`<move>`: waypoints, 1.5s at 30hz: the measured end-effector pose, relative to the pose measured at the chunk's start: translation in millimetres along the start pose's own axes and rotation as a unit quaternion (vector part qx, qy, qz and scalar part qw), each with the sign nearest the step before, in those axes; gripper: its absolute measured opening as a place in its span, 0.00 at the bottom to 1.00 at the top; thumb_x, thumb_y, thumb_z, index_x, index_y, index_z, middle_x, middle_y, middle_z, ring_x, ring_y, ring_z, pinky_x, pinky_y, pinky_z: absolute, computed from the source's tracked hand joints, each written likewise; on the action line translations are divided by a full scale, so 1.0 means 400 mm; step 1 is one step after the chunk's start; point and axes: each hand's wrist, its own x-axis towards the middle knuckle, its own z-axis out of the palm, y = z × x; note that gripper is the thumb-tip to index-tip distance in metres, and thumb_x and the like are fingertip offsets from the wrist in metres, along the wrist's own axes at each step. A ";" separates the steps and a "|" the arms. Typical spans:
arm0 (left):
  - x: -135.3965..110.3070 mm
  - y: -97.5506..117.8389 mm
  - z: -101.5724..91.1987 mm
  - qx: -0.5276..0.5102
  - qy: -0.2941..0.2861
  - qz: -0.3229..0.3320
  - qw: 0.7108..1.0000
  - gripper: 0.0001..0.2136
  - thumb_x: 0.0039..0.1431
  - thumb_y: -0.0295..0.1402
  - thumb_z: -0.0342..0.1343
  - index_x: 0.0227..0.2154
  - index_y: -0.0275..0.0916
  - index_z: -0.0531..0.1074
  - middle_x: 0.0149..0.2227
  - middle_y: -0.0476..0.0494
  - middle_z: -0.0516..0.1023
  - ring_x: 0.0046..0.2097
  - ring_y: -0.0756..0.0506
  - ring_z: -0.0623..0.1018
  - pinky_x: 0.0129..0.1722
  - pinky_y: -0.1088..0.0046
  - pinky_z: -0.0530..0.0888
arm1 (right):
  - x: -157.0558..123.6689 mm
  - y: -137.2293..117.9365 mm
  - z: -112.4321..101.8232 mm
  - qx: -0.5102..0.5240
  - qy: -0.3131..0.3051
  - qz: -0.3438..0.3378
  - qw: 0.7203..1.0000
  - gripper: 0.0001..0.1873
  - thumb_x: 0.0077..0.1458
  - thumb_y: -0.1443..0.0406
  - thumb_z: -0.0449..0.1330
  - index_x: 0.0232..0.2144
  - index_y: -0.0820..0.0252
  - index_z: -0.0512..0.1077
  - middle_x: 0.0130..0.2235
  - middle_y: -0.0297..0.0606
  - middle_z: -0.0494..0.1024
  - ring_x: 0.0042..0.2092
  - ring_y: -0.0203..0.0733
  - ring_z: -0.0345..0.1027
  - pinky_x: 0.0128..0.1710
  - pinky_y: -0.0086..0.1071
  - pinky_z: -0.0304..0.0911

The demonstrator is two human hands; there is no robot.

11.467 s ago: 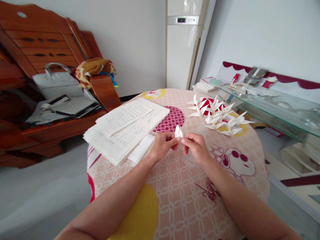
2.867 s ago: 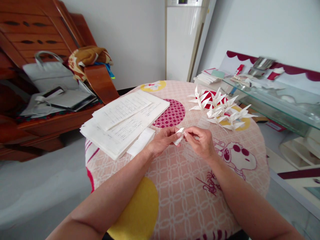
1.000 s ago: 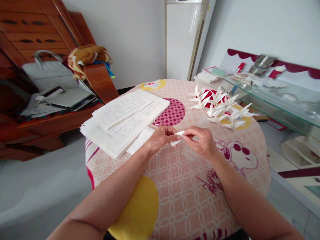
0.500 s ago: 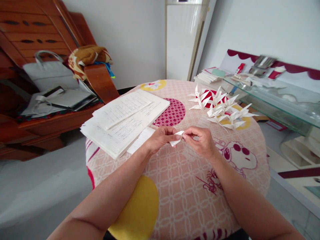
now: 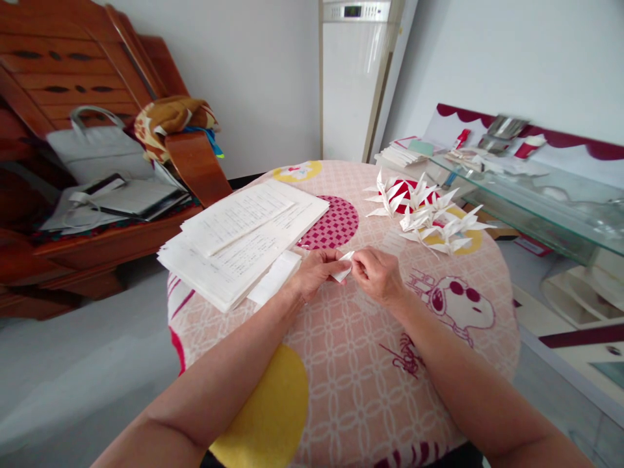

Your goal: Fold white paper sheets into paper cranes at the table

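A small folded piece of white paper is held between both hands, low over the round table with its pink patterned cloth. My left hand pinches its left end with closed fingers. My right hand pinches the right end, fingers curled. Several finished white paper cranes lie in a cluster at the far right of the table. A thick stack of printed sheets lies to the left of my hands, with a blank white slip at its near edge.
A wooden bench stands to the left with a grey bag, papers and a brown cloth. A glass shelf with cups and small items runs along the right. A white tall appliance stands behind the table.
Both hands have shifted slightly left and lower toward the table, and the paper piece is tucked more tightly between the fingers. The view has tilted a little.
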 end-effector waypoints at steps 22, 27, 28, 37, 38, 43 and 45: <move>-0.002 -0.001 0.010 -0.045 0.051 0.053 0.996 0.13 0.44 0.38 0.69 0.20 0.34 0.72 0.20 0.49 0.73 0.23 0.53 0.70 0.26 0.77 0.65 | 0.006 -0.029 -0.008 0.155 -0.021 0.084 0.984 0.11 0.60 0.71 0.53 0.36 0.61 0.76 0.32 0.43 0.81 0.35 0.44 0.76 0.38 0.35 0.70; -0.011 0.008 0.002 -0.047 -0.030 0.029 0.998 0.17 0.48 0.46 0.68 0.28 0.34 0.77 0.27 0.46 0.77 0.28 0.51 0.75 0.32 0.74 0.71 | 0.004 0.002 -0.039 0.331 0.048 0.352 0.874 0.11 0.59 0.60 0.60 0.34 0.60 0.78 0.28 0.38 0.81 0.27 0.41 0.75 0.29 0.34 0.72; -0.013 0.008 0.001 -0.045 -0.036 0.030 0.998 0.18 0.49 0.47 0.67 0.29 0.34 0.77 0.28 0.46 0.77 0.29 0.51 0.76 0.33 0.74 0.71 | 0.003 0.008 -0.041 0.363 0.042 0.383 0.849 0.12 0.58 0.58 0.61 0.31 0.60 0.77 0.26 0.37 0.79 0.25 0.40 0.73 0.26 0.33 0.70; -0.012 0.006 0.006 -0.012 -0.045 0.088 0.995 0.19 0.53 0.46 0.66 0.39 0.37 0.71 0.30 0.48 0.76 0.30 0.51 0.75 0.30 0.77 0.66 | 0.013 -0.013 -0.036 0.522 -0.021 0.442 0.729 0.16 0.53 0.53 0.66 0.28 0.61 0.76 0.22 0.34 0.77 0.20 0.36 0.69 0.19 0.28 0.64; -0.012 0.007 0.007 -0.013 -0.044 0.092 0.995 0.19 0.53 0.46 0.66 0.39 0.37 0.70 0.29 0.49 0.76 0.29 0.51 0.75 0.29 0.77 0.65 | 0.014 -0.016 -0.036 0.526 -0.026 0.444 0.725 0.16 0.53 0.53 0.66 0.28 0.62 0.76 0.21 0.34 0.77 0.20 0.36 0.69 0.19 0.28 0.64; -0.010 0.005 0.011 -0.027 -0.040 0.098 0.994 0.19 0.53 0.45 0.67 0.38 0.37 0.68 0.29 0.49 0.75 0.29 0.51 0.74 0.30 0.76 0.65 | 0.015 -0.020 -0.035 0.530 -0.038 0.437 0.726 0.18 0.52 0.52 0.66 0.27 0.62 0.75 0.22 0.35 0.78 0.21 0.36 0.70 0.20 0.28 0.66; -0.009 0.003 0.010 -0.028 -0.039 0.100 0.994 0.19 0.53 0.44 0.67 0.37 0.37 0.67 0.28 0.50 0.75 0.29 0.51 0.74 0.30 0.76 0.64 | 0.015 -0.020 -0.034 0.530 -0.041 0.438 0.725 0.17 0.53 0.53 0.66 0.27 0.62 0.76 0.22 0.36 0.78 0.20 0.36 0.70 0.20 0.28 0.66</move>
